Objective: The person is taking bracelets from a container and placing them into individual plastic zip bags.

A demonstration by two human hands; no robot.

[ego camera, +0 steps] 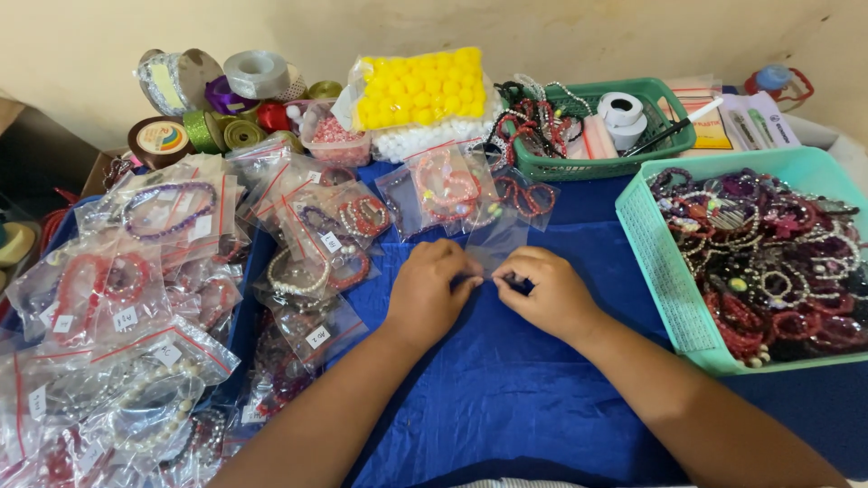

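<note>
The work at hand looks like closing or opening a small clear plastic bag [495, 242], and it would go best with the bag kept flat on the blue cloth [506, 389] that covers the table, both hands working the near edge from the middle outward so the thin film does not crease or slip. Taking that bag as the landmark: the blue cloth spreads under it and toward the person; the teal basket [674, 298] heaped with beaded bracelets sits well to its right; a wide spread of filled, tagged bags [136, 298] lies to its left; a green basket [579, 167] with tape rolls stands beyond it to the right, and a pack of yellow pom-poms [420, 88] beyond it to the left. The left hand [427, 294] and the right hand [550, 291] meet at the bag's near edge, knuckles up, the fingers [463, 282] of each curled in and pinching the film between thumb and forefinger. The bag itself is small, transparent and glossy; whether anything is inside cannot be told, since the blue shows through it.
</note>
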